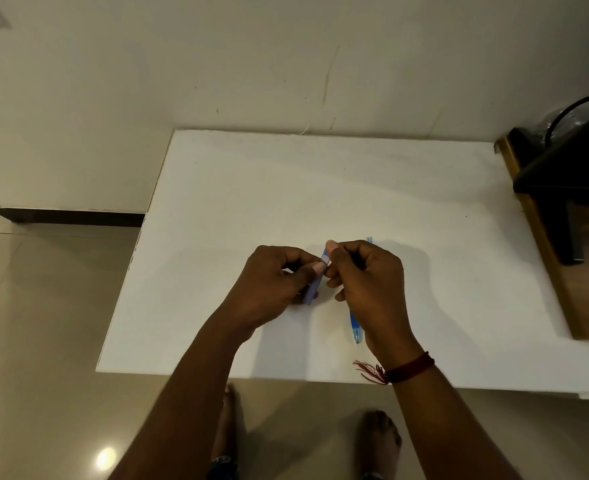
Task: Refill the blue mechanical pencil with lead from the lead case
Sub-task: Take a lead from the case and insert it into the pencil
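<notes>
- Head view: white table (286, 188) pushed against a cream wall (217, 57), tiled floor to the left and front.
- Left hand (269, 289) is over mid-table, fingers closed around the lower part of the lead case (315, 282), a slim blue piece held tilted off the table.
- Right hand (369, 282) is just beside it, thumb and fingertips pinched on the case's top end; both hands touch at the case.
- Pencil (357, 327) lies flat on the table under the right hand, running front to back. Only the clear blue near end and a bit of the far end past the knuckles show; the hand covers the middle.
- Can't tell whether the case cap is on or off, fingers block it.
- Red thread band (407, 370) on the right wrist.
- Dark stand (556, 202) on a wooden top at the right edge, black cable looped above it, well apart from the hands.
- Bare feet on the floor below the table's front edge.
</notes>
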